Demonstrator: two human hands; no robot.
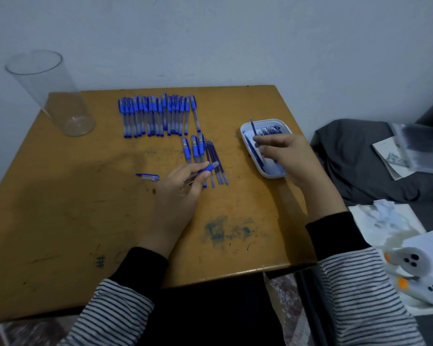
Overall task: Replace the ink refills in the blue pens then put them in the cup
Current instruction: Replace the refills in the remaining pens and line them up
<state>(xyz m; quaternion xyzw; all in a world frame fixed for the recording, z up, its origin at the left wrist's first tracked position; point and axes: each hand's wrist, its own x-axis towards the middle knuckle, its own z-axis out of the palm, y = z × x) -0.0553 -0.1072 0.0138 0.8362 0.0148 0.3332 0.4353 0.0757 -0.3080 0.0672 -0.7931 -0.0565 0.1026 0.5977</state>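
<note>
**Desk** (85,196): ochre wood, scuffed, with blue ink smears at 6 o'clock. It stands against a pale wall. Grey bedding (360,158) strewn with papers lies past its 3 o'clock edge.

**Cup** (53,96): one, tall, clear plastic, at the 10 o'clock corner.

**Blue pens:** clear barrels with blue caps.
- One close-packed row (158,116) at 12 o'clock, more than a dozen; the exact count is illegible.
- Three capped pens (194,148) just below the row's right end.

**Loose refills** (216,161): about four, dark blue, lying just beside those three pens.

**Loose cap** (148,177): one, at 9 o'clock of the left grip (183,188).

**Tray** (270,176): one, white, at 2 o'clock, holding further refills whose number cannot be told.

**Hands:**
- The left grip is curled around one pen (211,167) at the desk centre.
- The right grip (288,156), over the tray, pinches a single refill (253,124) pointing toward 12 o'clock.
</note>
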